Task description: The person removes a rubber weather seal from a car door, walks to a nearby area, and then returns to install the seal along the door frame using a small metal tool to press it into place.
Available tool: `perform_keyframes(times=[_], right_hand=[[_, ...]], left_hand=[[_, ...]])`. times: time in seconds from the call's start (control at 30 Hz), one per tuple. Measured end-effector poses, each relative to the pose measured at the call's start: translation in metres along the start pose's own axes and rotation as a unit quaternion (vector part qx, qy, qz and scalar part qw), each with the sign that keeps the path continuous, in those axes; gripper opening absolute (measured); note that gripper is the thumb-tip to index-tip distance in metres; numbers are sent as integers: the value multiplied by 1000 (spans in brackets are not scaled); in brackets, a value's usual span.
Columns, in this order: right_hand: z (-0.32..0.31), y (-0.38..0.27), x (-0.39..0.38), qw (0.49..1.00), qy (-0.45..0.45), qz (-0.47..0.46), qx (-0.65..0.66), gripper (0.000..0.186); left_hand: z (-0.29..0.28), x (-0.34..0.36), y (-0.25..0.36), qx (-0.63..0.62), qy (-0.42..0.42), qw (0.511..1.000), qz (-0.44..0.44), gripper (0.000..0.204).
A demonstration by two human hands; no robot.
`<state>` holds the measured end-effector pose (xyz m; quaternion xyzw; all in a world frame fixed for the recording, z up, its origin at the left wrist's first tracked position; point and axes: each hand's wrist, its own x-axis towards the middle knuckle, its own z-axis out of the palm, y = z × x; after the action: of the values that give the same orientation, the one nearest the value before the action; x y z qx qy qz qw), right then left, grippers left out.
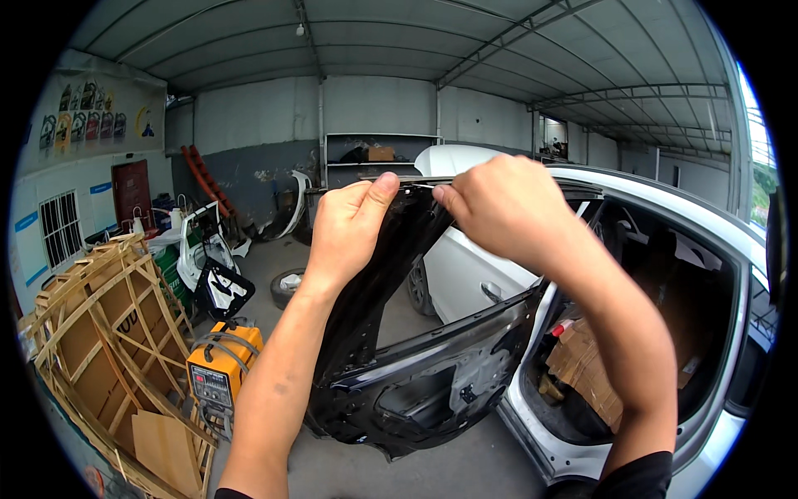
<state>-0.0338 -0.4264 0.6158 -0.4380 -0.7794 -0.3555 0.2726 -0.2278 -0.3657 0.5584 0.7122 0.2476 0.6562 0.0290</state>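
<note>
Hands [351, 229] on glossy black door [453, 358]

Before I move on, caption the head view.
Left hand and right hand at the top of a black door, beside a white car.

L bare hand [353, 220] & R bare hand [503, 208] curled tight at top edge of blk metal car-door shell [440, 374]; fingertips hidden. Wht car [715, 212] w/ open side doorway on R, brn cardboard [582, 374] inside; yel boxy machine [220, 362] beside slatted wood crate [145, 374] on L.
</note>
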Motion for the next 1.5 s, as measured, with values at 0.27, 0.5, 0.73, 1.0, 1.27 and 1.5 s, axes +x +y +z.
perform_keyframes(times=[0.27, 0.5, 0.73, 1.0, 1.27, 1.5], right_hand=[[-49, 2, 49, 969, -129, -157, -140, 40], [-41, -11, 55, 951, -115, -188, -216, 36], [-26, -9, 44, 953, -37, -193, -232, 31], [-17, -8, 34, 956, 17, -186, -228, 24], [-18, 1, 34, 962, 22, -182, -204, 30], [-69, 34, 29, 964, 35, -111, -237, 42]], left_hand=[[1, 2, -5, -27, 8, 999, 17, 54], [-3, 2, -1, -32, -32, 999, -28, 46], [-5, 5, -7, -63, -33, 997, -43, 46], [9, 15, 3, -10, 2, 999, -47, 58], [12, 24, 28, -41, -64, 978, -192, 45], [11, 24, 43, -136, -97, 949, -268, 38]])
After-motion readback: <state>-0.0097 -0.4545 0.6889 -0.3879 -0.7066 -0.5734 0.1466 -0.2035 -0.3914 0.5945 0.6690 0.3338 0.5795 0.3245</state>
